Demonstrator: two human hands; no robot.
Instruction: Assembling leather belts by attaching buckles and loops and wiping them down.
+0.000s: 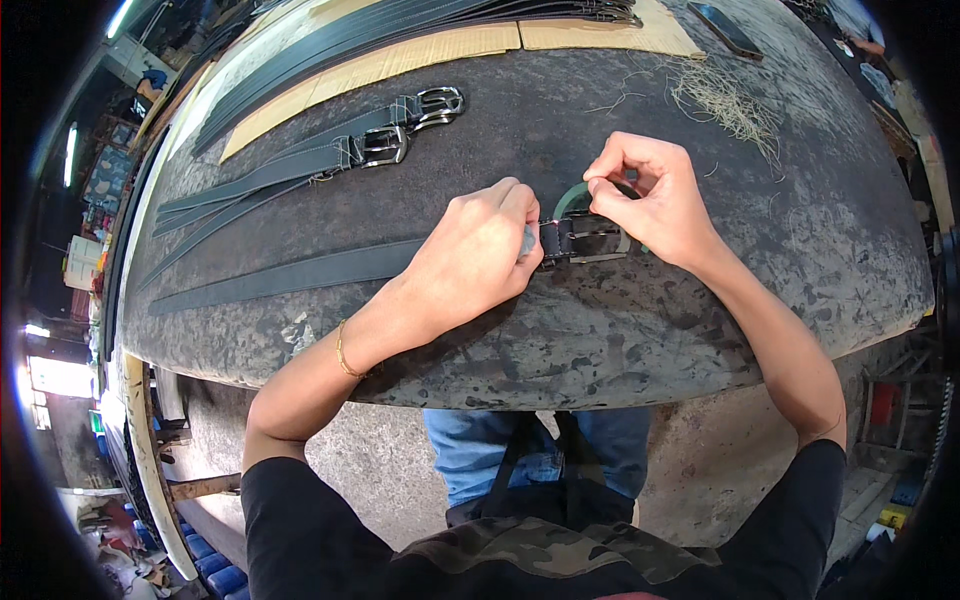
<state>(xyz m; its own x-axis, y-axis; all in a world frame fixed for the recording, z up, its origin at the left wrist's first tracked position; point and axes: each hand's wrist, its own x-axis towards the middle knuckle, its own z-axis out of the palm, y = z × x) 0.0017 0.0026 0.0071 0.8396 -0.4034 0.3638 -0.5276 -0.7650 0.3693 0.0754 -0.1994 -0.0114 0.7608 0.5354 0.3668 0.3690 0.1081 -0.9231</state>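
Note:
A black leather belt lies across the near part of the dark table, its metal buckle at the right end. My left hand is closed beside the buckle end, over the strap. Between its fingers shows a small blue-grey object, mostly hidden. Just above the buckle, my right hand pinches with thumb and forefinger; whatever is in the pinch is too small to make out. A green curved band shows beside the right fingertips, partly behind the hand and buckle.
Several finished-looking belts with buckles lie at the left. Farther back, a stack of black straps rests on cardboard. A tangle of pale thread and a phone lie at the far right. The table's rounded edge is near me.

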